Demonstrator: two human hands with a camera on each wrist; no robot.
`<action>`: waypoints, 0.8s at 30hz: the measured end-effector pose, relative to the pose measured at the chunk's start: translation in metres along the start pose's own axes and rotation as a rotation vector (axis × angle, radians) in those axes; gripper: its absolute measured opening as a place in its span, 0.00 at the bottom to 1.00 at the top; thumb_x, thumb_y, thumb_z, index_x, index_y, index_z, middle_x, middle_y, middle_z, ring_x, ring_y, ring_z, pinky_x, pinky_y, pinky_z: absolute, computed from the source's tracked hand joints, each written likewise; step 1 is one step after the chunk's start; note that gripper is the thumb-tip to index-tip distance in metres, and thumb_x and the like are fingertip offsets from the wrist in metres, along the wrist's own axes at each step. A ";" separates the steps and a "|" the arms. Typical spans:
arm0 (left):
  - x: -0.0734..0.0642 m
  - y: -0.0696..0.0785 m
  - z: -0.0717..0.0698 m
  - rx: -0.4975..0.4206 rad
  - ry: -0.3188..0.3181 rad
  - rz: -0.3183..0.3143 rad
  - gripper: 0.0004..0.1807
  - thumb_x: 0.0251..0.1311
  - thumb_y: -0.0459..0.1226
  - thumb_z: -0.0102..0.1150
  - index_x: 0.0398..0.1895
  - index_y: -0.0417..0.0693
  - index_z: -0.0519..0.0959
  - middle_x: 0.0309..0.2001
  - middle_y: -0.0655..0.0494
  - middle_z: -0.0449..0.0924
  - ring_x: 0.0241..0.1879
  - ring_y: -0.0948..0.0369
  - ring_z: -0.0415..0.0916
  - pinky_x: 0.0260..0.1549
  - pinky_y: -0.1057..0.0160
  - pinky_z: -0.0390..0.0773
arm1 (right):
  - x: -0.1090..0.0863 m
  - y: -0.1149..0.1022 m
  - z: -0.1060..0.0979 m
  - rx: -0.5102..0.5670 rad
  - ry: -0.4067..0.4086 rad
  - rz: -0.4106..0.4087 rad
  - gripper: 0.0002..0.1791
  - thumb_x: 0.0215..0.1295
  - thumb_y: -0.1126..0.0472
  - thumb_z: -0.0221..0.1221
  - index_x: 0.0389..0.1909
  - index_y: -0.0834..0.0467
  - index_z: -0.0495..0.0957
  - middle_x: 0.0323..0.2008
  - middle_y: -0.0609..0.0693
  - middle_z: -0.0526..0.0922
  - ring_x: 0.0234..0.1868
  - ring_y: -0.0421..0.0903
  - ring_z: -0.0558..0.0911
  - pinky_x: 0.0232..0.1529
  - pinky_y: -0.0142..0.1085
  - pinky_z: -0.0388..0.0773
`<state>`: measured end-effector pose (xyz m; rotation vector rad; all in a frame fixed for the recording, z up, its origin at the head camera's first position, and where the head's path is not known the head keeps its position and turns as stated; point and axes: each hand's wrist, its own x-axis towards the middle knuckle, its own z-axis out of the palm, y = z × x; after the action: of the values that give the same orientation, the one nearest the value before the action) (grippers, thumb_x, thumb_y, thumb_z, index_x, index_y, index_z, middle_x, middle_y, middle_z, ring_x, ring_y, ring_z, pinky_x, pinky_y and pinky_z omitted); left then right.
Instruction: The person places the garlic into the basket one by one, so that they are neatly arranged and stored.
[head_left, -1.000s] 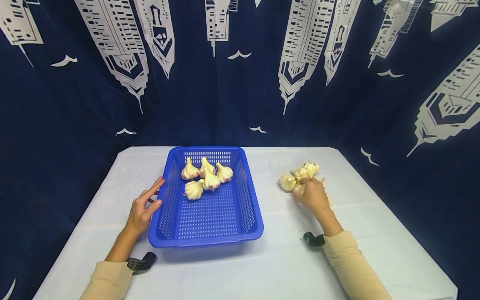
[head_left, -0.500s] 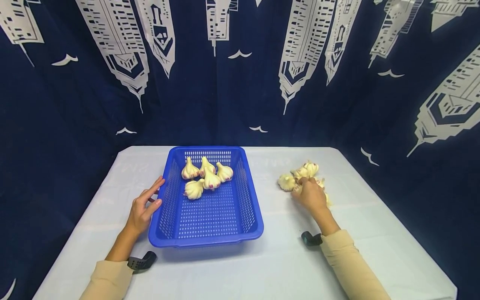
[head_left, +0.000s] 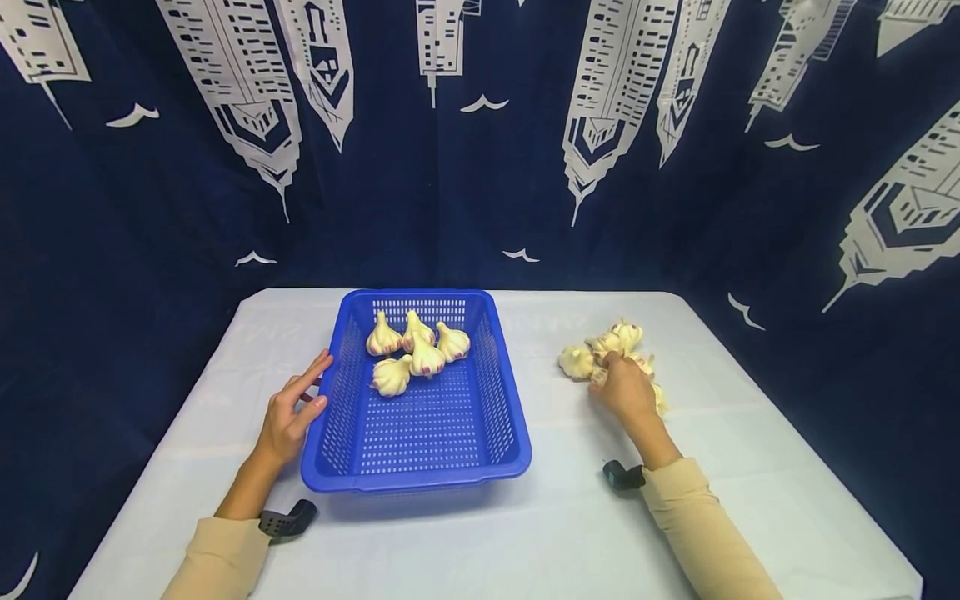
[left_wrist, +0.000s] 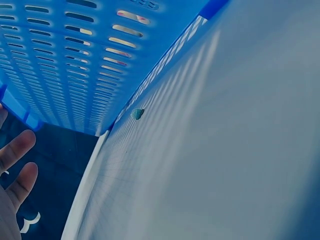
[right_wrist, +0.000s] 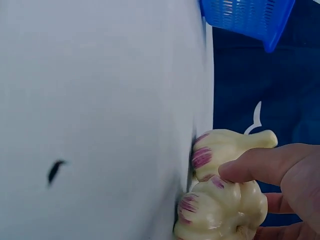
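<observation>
My left hand (head_left: 283, 417) rests its fingertips on the left rim of a blue plastic basket (head_left: 416, 482), its fingers fairly straight. Several garlic bulbs (head_left: 392, 377) with purple streaks lie in the basket's far half. Out to the right, my right hand (head_left: 628, 390) reaches into a small heap of garlic bulbs (head_left: 577, 362) on the table. In the right wrist view the thumb presses the top of the nearest garlic bulb (right_wrist: 220, 207), with fingers round its far side. Another garlic bulb (right_wrist: 220, 147) lies just behind it. The hand covers part of the heap in the head view.
A white cloth covers the table (head_left: 570, 533), and a dark blue curtain (head_left: 420, 200) printed with white buildings hangs behind it. White table surface lies between the basket and the heap. Each wrist carries a dark strap (head_left: 288, 522).
The head view has shifted slightly. My right hand has moved a little to the left within the heap, showing more bulbs on its right. The left hand stays at the basket rim.
</observation>
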<state>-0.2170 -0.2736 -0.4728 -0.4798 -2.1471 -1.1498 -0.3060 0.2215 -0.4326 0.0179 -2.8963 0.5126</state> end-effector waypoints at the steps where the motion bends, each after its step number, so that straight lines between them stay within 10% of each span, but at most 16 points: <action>1: 0.000 0.000 0.000 0.000 0.001 0.003 0.30 0.55 0.34 0.48 0.64 0.35 0.73 0.67 0.42 0.69 0.46 0.72 0.70 0.36 0.71 0.66 | -0.001 0.000 -0.001 0.004 0.003 0.007 0.25 0.53 0.62 0.68 0.50 0.70 0.74 0.44 0.71 0.80 0.42 0.67 0.81 0.38 0.56 0.76; 24: -0.001 -0.002 0.001 -0.003 0.000 0.012 0.30 0.55 0.34 0.48 0.64 0.36 0.73 0.67 0.42 0.69 0.47 0.74 0.69 0.36 0.72 0.66 | -0.011 0.000 -0.050 0.104 0.050 -0.008 0.38 0.56 0.54 0.68 0.60 0.74 0.67 0.50 0.76 0.77 0.49 0.71 0.77 0.47 0.59 0.73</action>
<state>-0.2181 -0.2741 -0.4752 -0.4930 -2.1397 -1.1467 -0.2853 0.2385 -0.3889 0.0311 -2.8167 0.6516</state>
